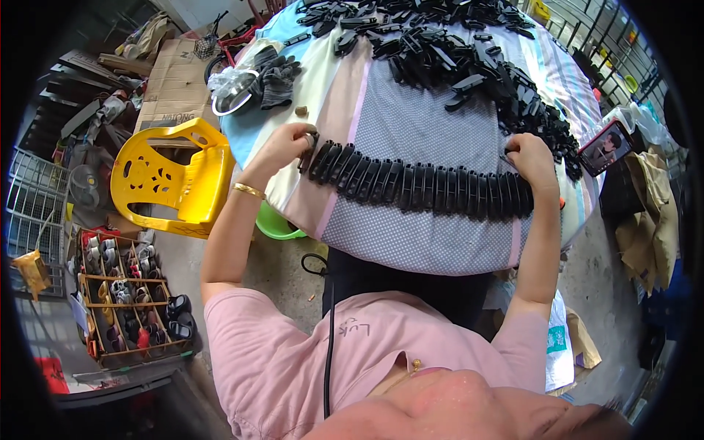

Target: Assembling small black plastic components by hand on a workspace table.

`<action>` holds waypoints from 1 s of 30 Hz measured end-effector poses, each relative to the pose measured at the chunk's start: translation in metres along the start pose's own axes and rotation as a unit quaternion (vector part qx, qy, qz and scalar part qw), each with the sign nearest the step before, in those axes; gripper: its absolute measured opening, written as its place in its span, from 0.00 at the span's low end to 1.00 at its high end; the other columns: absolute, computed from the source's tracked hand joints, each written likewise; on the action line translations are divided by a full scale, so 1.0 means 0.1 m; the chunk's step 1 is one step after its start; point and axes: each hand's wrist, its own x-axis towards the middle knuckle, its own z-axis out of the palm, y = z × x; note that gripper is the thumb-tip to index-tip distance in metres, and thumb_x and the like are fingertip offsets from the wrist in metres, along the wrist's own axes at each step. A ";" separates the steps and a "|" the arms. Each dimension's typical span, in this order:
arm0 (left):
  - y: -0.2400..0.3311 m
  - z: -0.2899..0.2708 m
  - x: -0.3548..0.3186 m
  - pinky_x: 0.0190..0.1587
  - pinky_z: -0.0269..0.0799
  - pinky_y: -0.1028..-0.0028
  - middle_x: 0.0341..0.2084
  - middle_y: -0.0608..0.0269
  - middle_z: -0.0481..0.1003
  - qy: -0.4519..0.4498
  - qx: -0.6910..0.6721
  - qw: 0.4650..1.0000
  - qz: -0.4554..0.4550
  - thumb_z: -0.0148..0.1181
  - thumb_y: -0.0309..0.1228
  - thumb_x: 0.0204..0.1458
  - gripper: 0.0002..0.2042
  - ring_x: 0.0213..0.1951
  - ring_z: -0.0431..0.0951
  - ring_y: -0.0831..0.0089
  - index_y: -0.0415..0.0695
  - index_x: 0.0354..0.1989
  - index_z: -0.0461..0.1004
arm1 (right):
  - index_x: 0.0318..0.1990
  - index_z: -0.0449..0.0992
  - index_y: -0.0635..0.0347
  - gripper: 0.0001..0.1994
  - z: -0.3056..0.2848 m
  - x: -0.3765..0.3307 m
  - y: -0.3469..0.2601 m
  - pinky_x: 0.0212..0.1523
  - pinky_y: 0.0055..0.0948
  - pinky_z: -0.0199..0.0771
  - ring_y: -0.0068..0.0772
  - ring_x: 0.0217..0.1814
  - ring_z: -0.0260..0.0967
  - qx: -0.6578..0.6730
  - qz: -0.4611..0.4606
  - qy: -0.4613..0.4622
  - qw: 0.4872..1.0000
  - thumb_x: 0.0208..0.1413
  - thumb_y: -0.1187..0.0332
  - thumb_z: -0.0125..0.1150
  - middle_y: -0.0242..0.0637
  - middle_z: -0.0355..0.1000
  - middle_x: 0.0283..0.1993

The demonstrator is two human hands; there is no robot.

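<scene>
A curved row of black elongated plastic pieces [422, 188], packed side by side, lies across the cloth-covered table [433, 242] in front of me. At the row's left end, my left hand [290, 147] is closed in a pinch on a black plastic piece [304, 159]. My right hand [532, 160] is over the right end, its fingers pinched together around something small and dark that I cannot make out. Beyond the row lies a large loose heap of similar black pieces [469, 73], spreading down along the table's right side.
A metal bowl [236, 94] and dark gloves [279, 79] lie at the table's far left. A phone [607, 147] stands at the right edge. To the left are a yellow plastic chair [176, 176] and a shoe rack [125, 293]; a green basin [279, 222] sits below the table's edge.
</scene>
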 end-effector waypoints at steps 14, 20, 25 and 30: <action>0.37 0.09 -0.09 0.44 0.67 0.64 0.35 0.48 0.74 0.068 0.311 0.947 0.027 0.50 0.28 0.48 0.12 0.40 0.73 0.54 0.42 0.40 0.75 | 0.39 0.75 0.62 0.11 0.05 0.03 -0.08 0.35 0.23 0.70 0.28 0.31 0.73 0.231 -0.036 0.137 0.963 0.45 0.75 0.57 0.38 0.74 0.28; 1.10 0.45 0.44 0.42 0.68 0.63 0.26 0.48 0.75 0.076 0.194 0.939 0.273 0.53 0.34 0.47 0.11 0.35 0.74 0.53 0.39 0.29 0.76 | 0.36 0.75 0.65 0.07 0.09 0.09 -0.22 0.32 0.19 0.70 0.19 0.31 0.72 0.316 -0.035 0.185 0.930 0.47 0.76 0.58 0.35 0.75 0.29; 1.60 1.28 1.15 0.38 0.70 0.62 0.25 0.45 0.74 0.043 0.159 0.956 0.242 0.60 0.42 0.43 0.18 0.33 0.75 0.51 0.35 0.26 0.75 | 0.34 0.75 0.65 0.06 0.10 0.09 -0.26 0.31 0.18 0.70 0.19 0.29 0.70 0.314 -0.075 0.228 0.918 0.46 0.76 0.60 0.33 0.74 0.28; 1.63 1.69 1.40 0.38 0.72 0.63 0.26 0.44 0.75 0.095 0.221 0.951 0.193 0.62 0.39 0.40 0.16 0.32 0.76 0.51 0.34 0.25 0.75 | 0.33 0.75 0.66 0.06 0.13 0.11 -0.18 0.31 0.19 0.70 0.19 0.29 0.70 0.343 -0.047 0.235 0.908 0.47 0.75 0.61 0.34 0.74 0.26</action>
